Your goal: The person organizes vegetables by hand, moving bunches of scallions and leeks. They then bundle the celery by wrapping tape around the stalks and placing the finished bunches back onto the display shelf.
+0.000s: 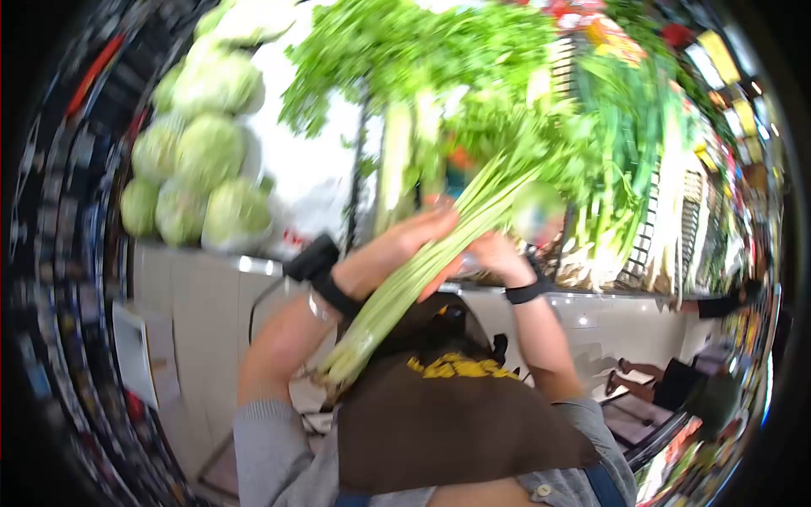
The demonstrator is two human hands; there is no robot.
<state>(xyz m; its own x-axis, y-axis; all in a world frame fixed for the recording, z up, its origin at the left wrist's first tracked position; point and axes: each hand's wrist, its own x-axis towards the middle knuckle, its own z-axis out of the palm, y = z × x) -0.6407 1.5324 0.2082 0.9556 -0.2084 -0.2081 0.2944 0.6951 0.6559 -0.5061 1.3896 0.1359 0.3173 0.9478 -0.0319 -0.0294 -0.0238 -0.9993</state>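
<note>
A long bunch of leafy green stalks (422, 262) lies diagonally in front of my chest, its roots at the lower left and its leaves at the upper right. My left hand (404, 245), with a black band at the wrist, is wrapped round the middle of the stalks. On the right side of the bunch is my right hand (494, 253), also with a black wristband; it is blurred and partly behind the stalks, and its fingers cannot be made out. Celery with broad leaves (397, 51) stands on the display beyond my hands.
Round green cabbages (211, 148) are stacked at the left of the display. Leeks or green onions (667, 169) lie at the right beside black grid dividers (644, 228). A person (676, 384) is at the lower right, near a cart (634, 422). A white panel (135, 355) stands lower left.
</note>
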